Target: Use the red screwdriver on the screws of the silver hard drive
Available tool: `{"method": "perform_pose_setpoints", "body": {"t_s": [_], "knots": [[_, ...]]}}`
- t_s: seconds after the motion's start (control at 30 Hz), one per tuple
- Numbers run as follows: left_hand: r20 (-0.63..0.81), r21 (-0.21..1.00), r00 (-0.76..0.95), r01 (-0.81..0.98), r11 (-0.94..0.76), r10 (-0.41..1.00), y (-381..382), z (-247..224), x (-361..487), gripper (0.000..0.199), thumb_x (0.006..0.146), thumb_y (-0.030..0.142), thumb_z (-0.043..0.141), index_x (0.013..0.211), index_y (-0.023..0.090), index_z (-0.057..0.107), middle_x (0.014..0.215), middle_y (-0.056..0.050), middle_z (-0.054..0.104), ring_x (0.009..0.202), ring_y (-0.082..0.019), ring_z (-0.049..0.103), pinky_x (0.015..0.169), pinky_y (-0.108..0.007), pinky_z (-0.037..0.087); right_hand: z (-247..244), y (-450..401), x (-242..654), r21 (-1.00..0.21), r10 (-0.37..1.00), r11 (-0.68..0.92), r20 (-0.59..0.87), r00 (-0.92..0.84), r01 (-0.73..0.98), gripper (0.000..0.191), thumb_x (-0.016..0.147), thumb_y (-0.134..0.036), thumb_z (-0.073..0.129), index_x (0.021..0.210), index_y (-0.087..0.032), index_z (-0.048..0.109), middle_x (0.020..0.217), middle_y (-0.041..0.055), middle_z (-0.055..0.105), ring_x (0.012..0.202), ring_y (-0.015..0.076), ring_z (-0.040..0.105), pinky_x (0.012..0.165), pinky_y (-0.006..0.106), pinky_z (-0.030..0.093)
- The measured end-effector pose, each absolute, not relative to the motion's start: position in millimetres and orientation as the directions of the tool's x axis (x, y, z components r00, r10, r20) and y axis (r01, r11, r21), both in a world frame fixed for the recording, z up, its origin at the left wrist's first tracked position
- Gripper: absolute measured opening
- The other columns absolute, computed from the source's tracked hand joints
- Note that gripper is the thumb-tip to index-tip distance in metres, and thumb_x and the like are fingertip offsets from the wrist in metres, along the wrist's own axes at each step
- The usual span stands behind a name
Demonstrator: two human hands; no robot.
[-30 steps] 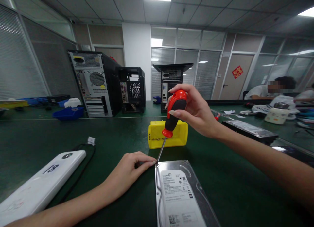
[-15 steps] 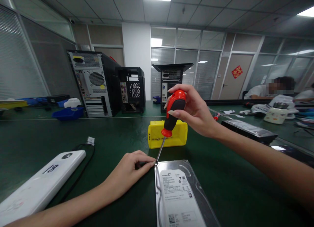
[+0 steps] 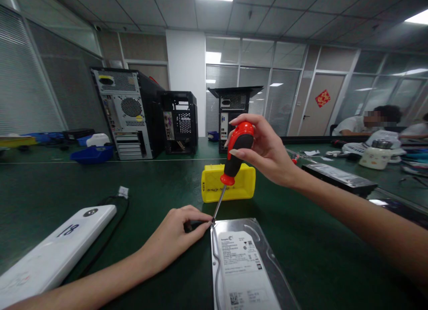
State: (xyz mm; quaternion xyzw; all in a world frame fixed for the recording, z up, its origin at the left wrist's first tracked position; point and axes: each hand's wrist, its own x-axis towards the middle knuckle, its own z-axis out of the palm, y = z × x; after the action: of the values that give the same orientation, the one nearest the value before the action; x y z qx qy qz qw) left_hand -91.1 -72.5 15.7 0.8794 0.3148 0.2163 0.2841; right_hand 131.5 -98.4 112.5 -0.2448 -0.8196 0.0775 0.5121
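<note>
A silver hard drive (image 3: 245,265) with a white label lies flat on the green table, its near end cut off by the frame's bottom. My right hand (image 3: 259,145) is wrapped round the red and black handle of a screwdriver (image 3: 234,156), which leans with its shaft down and to the left. The screwdriver's tip meets the drive's far left corner. At that same corner my left hand (image 3: 185,227) has thumb and forefinger pinched together beside the tip; whatever is between them is too small to make out. Just behind stands a yellow tray (image 3: 245,192) with several small screws in it.
A white power bank (image 3: 63,252) with a black cable lies at the left. Computer cases (image 3: 150,118) stand at the back, near a blue bin (image 3: 92,155). On the right are another drive (image 3: 341,178), a cream jar (image 3: 376,155) and a seated person (image 3: 351,125).
Almost nothing differs. The screwdriver handle has shifted very slightly, and both hands keep their places at the drive's corner.
</note>
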Motion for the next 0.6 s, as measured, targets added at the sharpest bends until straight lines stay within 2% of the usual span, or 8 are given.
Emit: {"method": "perform_pose_setpoints", "body": {"t_s": [0.4, 0.6], "knots": [[0.213, 0.628, 0.714, 0.423, -0.654, 0.667, -72.7, 15.8, -90.1, 0.026, 0.086, 0.033, 0.050, 0.101, 0.025, 0.070, 0.097, -0.003, 0.067, 0.089, -0.019, 0.061, 0.077, -0.026, 0.047, 111.5, -98.5, 131.5, -0.394, 0.496, 0.860, 0.798, -0.344, 0.326, 0.043, 0.078, -0.031, 0.063, 0.115, -0.025, 0.042, 0.100, 0.0015, 0.046, 0.083, 0.0131, 0.055, 0.076, 0.029, 0.054], [0.215, 0.600, 0.710, 0.445, -0.664, 0.670, -72.5, 15.6, -89.8, 0.025, 0.085, 0.030, 0.052, 0.101, 0.024, 0.069, 0.096, -0.003, 0.067, 0.087, -0.018, 0.061, 0.074, -0.025, 0.047, 118.8, -92.6, 126.2, -0.383, 0.483, 0.871, 0.780, -0.397, 0.307, 0.041, 0.079, -0.030, 0.062, 0.114, -0.023, 0.042, 0.106, 0.0022, 0.044, 0.087, 0.0134, 0.055, 0.077, 0.028, 0.054]]}}
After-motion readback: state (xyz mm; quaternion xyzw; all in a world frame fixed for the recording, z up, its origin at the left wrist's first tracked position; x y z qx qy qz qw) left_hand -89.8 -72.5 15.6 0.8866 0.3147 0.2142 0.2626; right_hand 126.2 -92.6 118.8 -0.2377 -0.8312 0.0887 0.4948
